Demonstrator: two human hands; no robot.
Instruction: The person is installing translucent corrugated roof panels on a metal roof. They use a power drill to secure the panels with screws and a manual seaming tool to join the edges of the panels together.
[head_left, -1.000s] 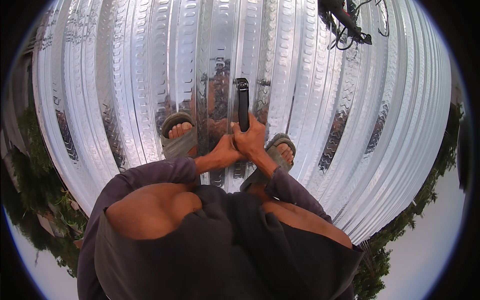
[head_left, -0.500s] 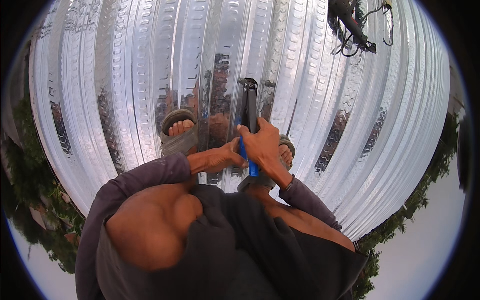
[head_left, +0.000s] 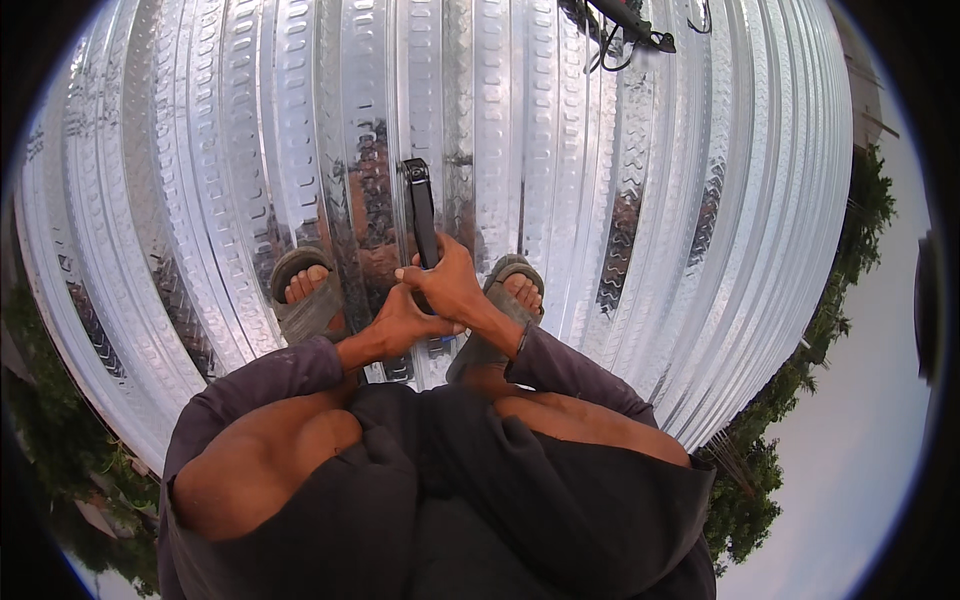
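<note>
A long plier-like hand tool (head_left: 423, 210) with a black body stands out ahead of my hands, its head against a raised rib of the shiny metal sheeting (head_left: 570, 200). My right hand (head_left: 455, 288) is wrapped round its near part. Close against it, my left hand (head_left: 402, 322) has its fingers bent round the same grip area. Most of the tool's blue handles is hidden by the hands; only a small bit of blue shows below them. I squat with one sandalled foot (head_left: 307, 290) to the left and the other (head_left: 517, 288) to the right.
Ribbed, embossed metal sheeting spreads under and around me. A dark power tool (head_left: 632, 24) with a black cable lies on it at the far right of centre. Green trees (head_left: 760, 500) show beyond the sheet's edge at right, and more foliage at left.
The view has shifted, so the tool and power tool appear further left. My hands have come together at the grip, covering the blue handles that showed before.
</note>
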